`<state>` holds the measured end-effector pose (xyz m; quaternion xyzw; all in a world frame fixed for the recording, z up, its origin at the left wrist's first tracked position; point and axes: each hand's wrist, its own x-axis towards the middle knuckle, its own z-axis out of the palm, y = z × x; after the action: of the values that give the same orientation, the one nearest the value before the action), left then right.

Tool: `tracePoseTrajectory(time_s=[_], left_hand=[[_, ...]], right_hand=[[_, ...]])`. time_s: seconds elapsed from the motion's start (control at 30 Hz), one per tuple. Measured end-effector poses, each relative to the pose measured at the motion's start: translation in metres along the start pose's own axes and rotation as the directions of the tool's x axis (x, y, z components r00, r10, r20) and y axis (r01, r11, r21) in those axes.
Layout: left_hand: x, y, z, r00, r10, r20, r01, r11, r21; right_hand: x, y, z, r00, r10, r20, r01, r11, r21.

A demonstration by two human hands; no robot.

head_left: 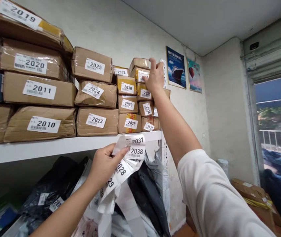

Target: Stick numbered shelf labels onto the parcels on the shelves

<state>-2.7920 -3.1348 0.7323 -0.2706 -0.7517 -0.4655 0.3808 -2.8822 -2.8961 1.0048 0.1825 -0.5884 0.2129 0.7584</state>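
Note:
My left hand, its thumb pressed over the paper, is closed on a folded strip of number labels. The numbers 2037 and 2038 show on top, and loose lengths of the strip hang below. Raised to the right end of the shelf, my right hand has its fingers bent and apart, with the thumb at the label of a small taped box. That label is partly hidden by the hand. Under this box is the box marked 2035; an unlabelled-looking box lies on top.
Stacked cartons with number labels, such as 2025 and 2011, fill the white shelf. Bagged parcels lie below it. Two posters hang on the wall. A carton sits on the floor at right.

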Motion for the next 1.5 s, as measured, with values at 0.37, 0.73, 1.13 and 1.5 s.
tracePoseTrajectory(time_s=[0.37, 0.73, 1.13, 1.5], left_hand=[[0.006, 0.002, -0.006, 0.999, -0.002, -0.051, -0.003, 0.995, -0.098], [0.035, 0.007, 0.014, 0.995, -0.013, 0.095, 0.039, 0.957, -0.288], [0.042, 0.018, 0.033, 0.982, 0.119, -0.147, -0.123, 0.992, -0.02], [0.01, 0.012, 0.02, 0.996, 0.051, -0.077, -0.045, 0.996, 0.077]], right_hand=[[-0.127, -0.075, -0.088, 0.655, -0.366, 0.661, -0.305, 0.672, 0.674], [-0.178, -0.063, -0.094, 0.672, 0.015, 0.74, -0.665, 0.451, 0.595], [-0.197, -0.063, -0.082, 0.769, 0.268, 0.58, -0.639, 0.342, 0.689], [-0.053, -0.044, -0.037, 0.988, 0.146, -0.047, -0.098, 0.834, 0.544]])
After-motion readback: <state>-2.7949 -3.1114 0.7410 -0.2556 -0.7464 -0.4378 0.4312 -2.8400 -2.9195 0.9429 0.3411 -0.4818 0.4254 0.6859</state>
